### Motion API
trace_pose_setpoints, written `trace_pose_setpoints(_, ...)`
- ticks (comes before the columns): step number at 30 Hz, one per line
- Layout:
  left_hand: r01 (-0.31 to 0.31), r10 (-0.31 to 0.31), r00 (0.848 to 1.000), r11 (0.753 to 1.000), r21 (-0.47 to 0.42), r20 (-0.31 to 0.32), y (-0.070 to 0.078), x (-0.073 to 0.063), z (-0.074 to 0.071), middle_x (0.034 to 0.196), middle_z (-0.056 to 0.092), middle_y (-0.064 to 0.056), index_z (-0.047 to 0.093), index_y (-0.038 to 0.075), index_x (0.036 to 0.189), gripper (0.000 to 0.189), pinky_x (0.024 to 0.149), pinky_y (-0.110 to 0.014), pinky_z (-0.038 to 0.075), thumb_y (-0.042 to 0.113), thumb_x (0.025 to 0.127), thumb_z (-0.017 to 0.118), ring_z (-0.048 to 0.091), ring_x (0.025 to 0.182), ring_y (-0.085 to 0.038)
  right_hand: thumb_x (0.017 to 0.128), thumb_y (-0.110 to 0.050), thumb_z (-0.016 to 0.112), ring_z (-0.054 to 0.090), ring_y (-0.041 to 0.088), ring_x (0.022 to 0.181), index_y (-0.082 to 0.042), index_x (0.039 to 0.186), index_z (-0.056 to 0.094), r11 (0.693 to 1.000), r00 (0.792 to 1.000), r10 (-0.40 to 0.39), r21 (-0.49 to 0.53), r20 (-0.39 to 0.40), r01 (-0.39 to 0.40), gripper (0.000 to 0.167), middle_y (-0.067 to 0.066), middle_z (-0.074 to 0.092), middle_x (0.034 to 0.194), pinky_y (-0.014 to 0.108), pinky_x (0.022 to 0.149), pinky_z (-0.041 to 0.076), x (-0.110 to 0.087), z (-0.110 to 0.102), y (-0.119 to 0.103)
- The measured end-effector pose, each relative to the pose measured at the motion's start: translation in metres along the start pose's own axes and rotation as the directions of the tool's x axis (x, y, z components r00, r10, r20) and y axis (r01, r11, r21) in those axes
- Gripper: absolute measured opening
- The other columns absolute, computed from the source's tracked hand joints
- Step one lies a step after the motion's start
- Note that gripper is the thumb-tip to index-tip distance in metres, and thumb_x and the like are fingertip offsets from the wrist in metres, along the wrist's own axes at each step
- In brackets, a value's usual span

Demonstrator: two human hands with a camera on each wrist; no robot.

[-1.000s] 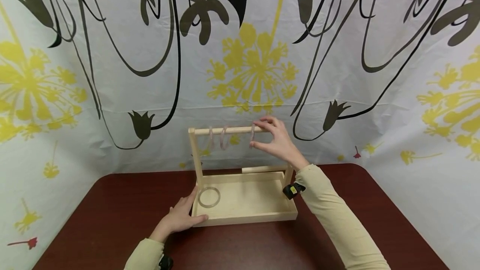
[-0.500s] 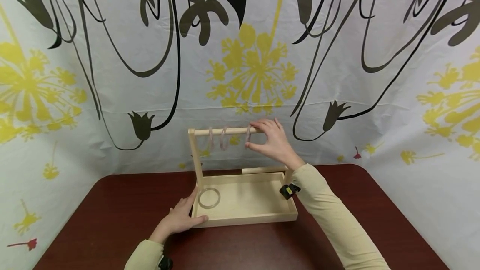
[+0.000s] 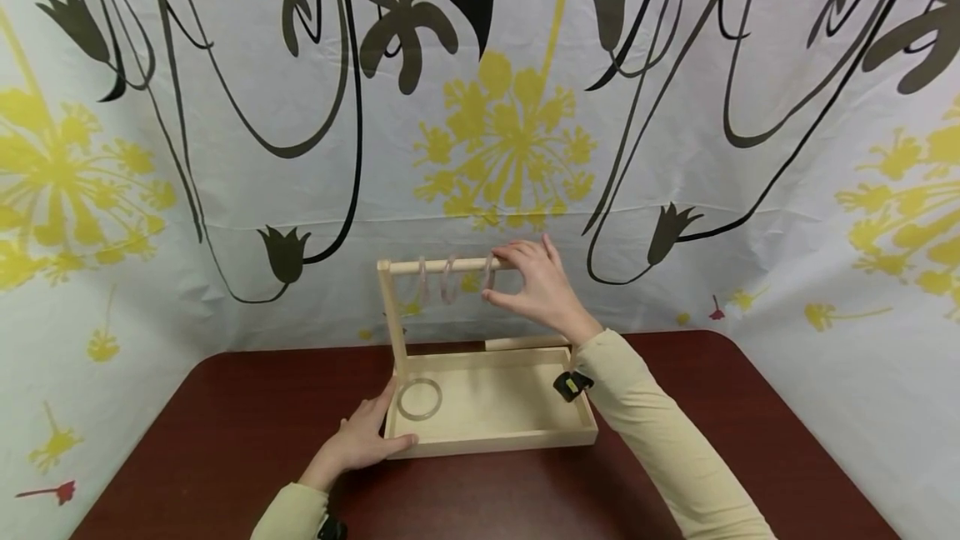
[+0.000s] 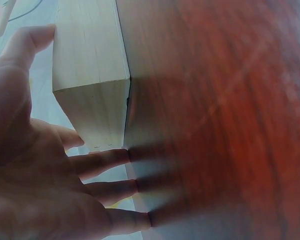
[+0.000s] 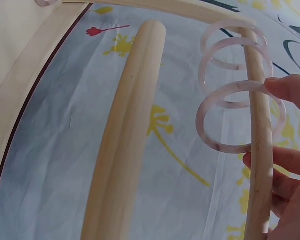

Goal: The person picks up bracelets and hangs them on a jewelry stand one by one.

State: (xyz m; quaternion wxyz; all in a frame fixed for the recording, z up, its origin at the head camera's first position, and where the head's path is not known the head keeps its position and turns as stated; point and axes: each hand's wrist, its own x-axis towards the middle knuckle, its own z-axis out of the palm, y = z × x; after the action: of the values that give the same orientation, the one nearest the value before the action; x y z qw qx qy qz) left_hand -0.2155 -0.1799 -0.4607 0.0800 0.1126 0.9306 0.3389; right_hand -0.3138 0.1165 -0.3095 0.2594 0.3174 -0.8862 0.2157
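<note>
My right hand (image 3: pixel 542 286) pinches a pale pinkish bangle (image 3: pixel 488 275) that hangs round the top bar (image 3: pixel 471 265) of a light wooden stand. In the right wrist view, thumb and fingers meet this bangle's rim (image 5: pixel 200 120) beside the bar. Farther left on the same bar hang two more bangles (image 3: pixel 448 280). Another bangle (image 3: pixel 420 417) lies flat in the left end of the stand's tray (image 3: pixel 498 442). My left hand (image 3: pixel 362 437) rests against the tray's front left corner, thumb at the front wall. In the left wrist view its fingers (image 4: pixel 110 191) stretch straight, tips at the tabletop.
Behind the tray, a lower wooden rod (image 3: pixel 525 342) runs from the right. The left post (image 3: pixel 393 319) rises from the tray's end, while my right forearm covers the right post. The dark red table (image 3: pixel 247 415) meets a patterned hanging cloth (image 3: pixel 337 182) at the back.
My right hand has slid the pinched bangle leftward along the bar, closer to the other two. The left hand stays at the tray corner.
</note>
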Motion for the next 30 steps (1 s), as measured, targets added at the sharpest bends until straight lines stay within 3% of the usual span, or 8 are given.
trace_pose_setpoints(18, 0.002, -0.002, 1.000, 1.000, 0.004, 0.004, 0.000, 0.000, 0.000, 0.144, 0.035, -0.032, 0.017, 0.001, 0.154, 0.100, 0.092, -0.079, 0.014, 0.040, 0.083, 0.075, 0.024, 0.132, -0.057, 0.079, -0.040, 0.078, 0.048, 0.030, 0.123, -0.005, 0.129, 0.061, 0.999, 1.000, -0.023, -0.024, -0.011, 0.023, 0.063, 0.013, 0.060, 0.124, 0.054, 0.113, 0.007, 0.003, 0.007, -0.007)
trace_pose_setpoints(30, -0.006, 0.006, 1.000, 1.000, -0.007, 0.005, 0.001, 0.000, -0.002, 0.144, 0.034, -0.033, 0.017, 0.000, 0.154, 0.099, 0.092, -0.079, 0.014, 0.038, 0.083, 0.075, 0.025, 0.132, -0.057, 0.078, -0.038, 0.079, 0.050, 0.030, 0.119, -0.004, 0.131, 0.058, 0.993, 0.986, -0.116, -0.006, -0.119, 0.116, 0.066, 0.013, 0.057, 0.126, 0.059, 0.110, 0.014, -0.008, 0.001, -0.004)
